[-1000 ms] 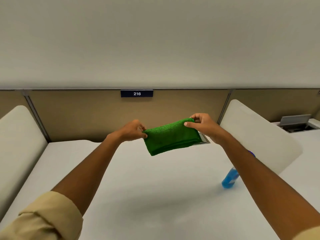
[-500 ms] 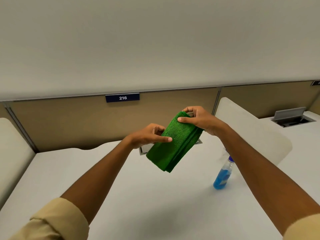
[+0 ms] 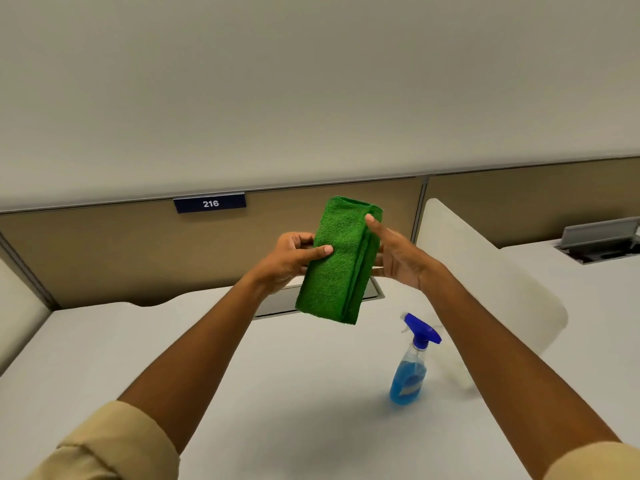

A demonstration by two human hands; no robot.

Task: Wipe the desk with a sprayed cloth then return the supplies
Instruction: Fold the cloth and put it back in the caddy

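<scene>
From the head camera I see both forearms reaching forward over the desk [image 3: 242,393], rolled tan sleeves at the bottom corners of the view. The left hand [image 3: 294,254] is raised above the far half of the desk, wrist bent slightly, thumb laid flat across the near face of the cloth [image 3: 337,261] and the other fingers curled behind its left edge, so it is clamped on the cloth. The right hand [image 3: 394,258] sits just beside the cloth's right edge, palm turned towards it and fingers spread loosely; its thumb tip touches the upper right part of the fabric, but the hand is splayed rather than closed, and I cannot tell whether the fingers behind press on anything.

The cloth is bright green terry, folded into a long thick rectangle with stacked layers showing along its right side. It hangs nearly upright in the air, its top leaning a little to the right, clear of the desk and in front of the tan partition [image 3: 121,258] at the desk's far edge. Its lower end covers part of a grey hatch [image 3: 374,294] set in the desk near that far edge.

The spray bottle [image 3: 410,365] stands upright on the desk towards its right edge, under my right forearm, well apart from the cloth. It has a blue trigger head and blue liquid filling its lower part.

A blue plate reading 216 [image 3: 210,203] is fixed to the top of the partition.
</scene>
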